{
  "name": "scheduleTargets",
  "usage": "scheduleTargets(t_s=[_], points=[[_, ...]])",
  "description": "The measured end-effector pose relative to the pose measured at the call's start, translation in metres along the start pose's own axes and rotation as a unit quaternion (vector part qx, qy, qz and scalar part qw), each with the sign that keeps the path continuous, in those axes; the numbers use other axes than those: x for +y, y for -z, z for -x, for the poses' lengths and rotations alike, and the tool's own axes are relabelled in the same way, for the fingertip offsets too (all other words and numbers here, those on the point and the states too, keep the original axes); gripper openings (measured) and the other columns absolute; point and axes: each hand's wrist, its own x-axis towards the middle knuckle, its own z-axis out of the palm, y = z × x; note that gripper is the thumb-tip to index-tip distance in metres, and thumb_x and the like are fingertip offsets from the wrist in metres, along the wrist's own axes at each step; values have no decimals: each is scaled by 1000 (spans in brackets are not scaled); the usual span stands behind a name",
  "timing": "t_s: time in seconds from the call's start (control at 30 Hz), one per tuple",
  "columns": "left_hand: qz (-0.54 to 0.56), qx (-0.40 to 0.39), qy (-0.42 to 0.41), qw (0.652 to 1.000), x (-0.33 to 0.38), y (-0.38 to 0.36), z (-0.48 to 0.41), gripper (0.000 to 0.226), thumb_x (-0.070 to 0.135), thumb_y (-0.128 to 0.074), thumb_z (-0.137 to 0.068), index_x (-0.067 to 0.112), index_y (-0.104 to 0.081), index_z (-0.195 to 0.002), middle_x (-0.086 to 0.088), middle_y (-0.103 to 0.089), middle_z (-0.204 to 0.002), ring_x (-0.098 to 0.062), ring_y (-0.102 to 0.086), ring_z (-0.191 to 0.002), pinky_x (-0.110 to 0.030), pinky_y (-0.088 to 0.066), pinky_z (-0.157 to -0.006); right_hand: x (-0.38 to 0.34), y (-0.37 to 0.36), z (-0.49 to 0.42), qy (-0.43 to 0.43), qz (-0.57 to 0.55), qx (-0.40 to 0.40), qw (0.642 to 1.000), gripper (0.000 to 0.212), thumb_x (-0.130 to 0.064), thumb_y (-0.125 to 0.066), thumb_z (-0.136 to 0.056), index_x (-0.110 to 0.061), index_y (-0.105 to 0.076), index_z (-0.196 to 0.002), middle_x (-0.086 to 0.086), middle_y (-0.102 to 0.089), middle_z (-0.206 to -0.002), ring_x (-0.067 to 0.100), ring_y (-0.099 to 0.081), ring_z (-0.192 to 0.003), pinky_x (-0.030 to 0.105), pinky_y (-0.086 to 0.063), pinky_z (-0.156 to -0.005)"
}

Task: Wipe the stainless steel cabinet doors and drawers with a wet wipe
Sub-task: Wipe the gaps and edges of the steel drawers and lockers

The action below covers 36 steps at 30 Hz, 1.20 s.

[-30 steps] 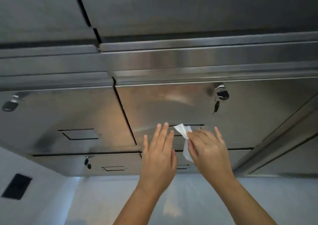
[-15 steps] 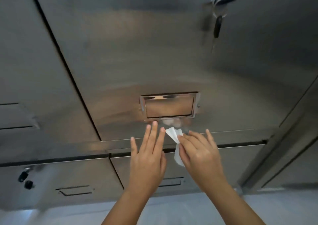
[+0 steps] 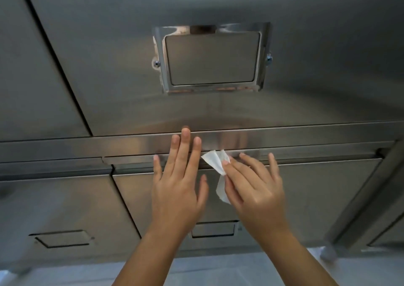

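The stainless steel cabinet fills the view. Its upper drawer front [image 3: 131, 67] carries a recessed handle [image 3: 211, 59]. Below it a horizontal rail [image 3: 306, 137] runs above the lower drawer [image 3: 317, 198]. My left hand [image 3: 178, 187] lies flat with straight fingers, its fingertips on that rail. My right hand [image 3: 255, 187] is just to the right of it and pinches a crumpled white wet wipe [image 3: 215, 160] against the top edge of the lower drawer. Part of the wipe hangs under my right palm.
The lower drawer has a recessed handle [image 3: 215, 230] behind my wrists. A neighbouring drawer on the left has its own handle [image 3: 62, 238]. A dark vertical gap [image 3: 54, 62] separates the upper fronts. Pale floor [image 3: 218, 270] shows at the bottom edge, and a cabinet post [image 3: 360, 198] slants at the right.
The view has dropped and closed in on the cabinet. Both hands have moved down from just under the upper drawer's recessed handle to the rail above the lower drawer, wipe still held.
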Motion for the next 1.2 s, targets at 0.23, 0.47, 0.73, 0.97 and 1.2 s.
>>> scheduleTargets(t_s=[0.23, 0.47, 0.73, 0.97, 1.2], points=[[60, 16, 21, 998, 2, -2, 3, 59, 31, -32, -89, 18, -20, -145, 3, -9, -153, -6, 0, -142, -53, -1, -110, 2, -9, 10, 8, 7, 33, 999, 19, -13, -58, -86, -9, -75, -94, 1, -72, -98, 24, -67, -96, 52, -37, -95], [128, 43, 40, 990, 7, -9, 8, 52, 39, -19, -93, 26, -14, -143, 11, 0, -153, -3, 7, -141, -42, 16, -108, 2, -21, 21, -10, 17, 56, 998, 18, -12, -59, -86, -10, -75, -95, -1, -72, -96, 25, -66, -100, 52, -29, -101], [85, 74, 8, 994, -4, -20, 17, 51, 32, -27, -93, 17, -27, -142, -3, -15, -152, -11, -7, -140, -56, 0, -105, -6, -37, 34, -22, 19, 67, 997, 19, -16, -58, -86, -13, -75, -94, 0, -71, -98, 21, -66, -97, 48, -22, -107], [78, 71, 6, 994, -6, -18, 21, 53, 33, -28, -92, 16, -32, -142, -3, -19, -151, -11, -8, -139, -59, -2, -103, -12, -44, 30, -67, 40, 72, 994, 24, -20, -54, -85, -9, -74, -96, 9, -68, -98, 20, -50, -101, 47, -22, -108], [94, 75, 12, 993, -5, -22, 22, 52, 34, -26, -92, 18, -26, -142, -2, -15, -153, -11, -6, -140, -57, -1, -103, -19, -48, 25, -65, -1, 78, 995, 24, -7, -54, -85, -9, -72, -101, 7, -68, -93, 19, -63, -89, 44, -44, -95]])
